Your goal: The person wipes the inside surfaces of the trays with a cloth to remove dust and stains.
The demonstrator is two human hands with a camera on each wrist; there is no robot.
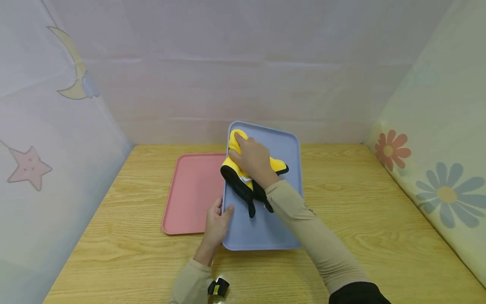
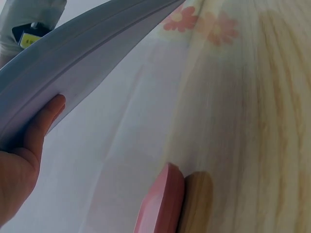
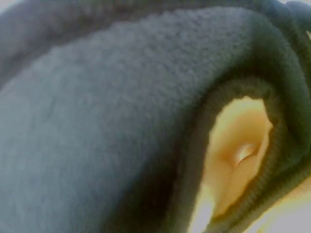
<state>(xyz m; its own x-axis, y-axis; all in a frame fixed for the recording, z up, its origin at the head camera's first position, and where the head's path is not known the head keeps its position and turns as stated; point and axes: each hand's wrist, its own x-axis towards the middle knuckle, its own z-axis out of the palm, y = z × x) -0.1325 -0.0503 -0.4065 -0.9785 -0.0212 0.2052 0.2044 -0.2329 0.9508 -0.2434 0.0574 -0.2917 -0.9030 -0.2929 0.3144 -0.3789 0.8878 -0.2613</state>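
Tilted up off the table, the blue tray [image 1: 262,234] has its far end raised. My left hand [image 1: 216,223] grips its left edge, thumb on the inner face; the left wrist view shows the tray's underside [image 2: 82,73] with fingers [image 2: 41,126] against it. Bunched under my right hand [image 1: 255,158] is a yellow-and-black cloth [image 1: 239,183], held against the upper part of the tray's inner face. Its black side hangs down in folds. Dark, fuzzy cloth [image 3: 97,121] fills most of the right wrist view, hiding the fingers there.
A pink tray [image 1: 193,194] lies flat on the wooden table [image 1: 357,202], partly behind the blue tray's left side. Printed curtains [image 1: 243,76] stand at the back and both sides of the table.
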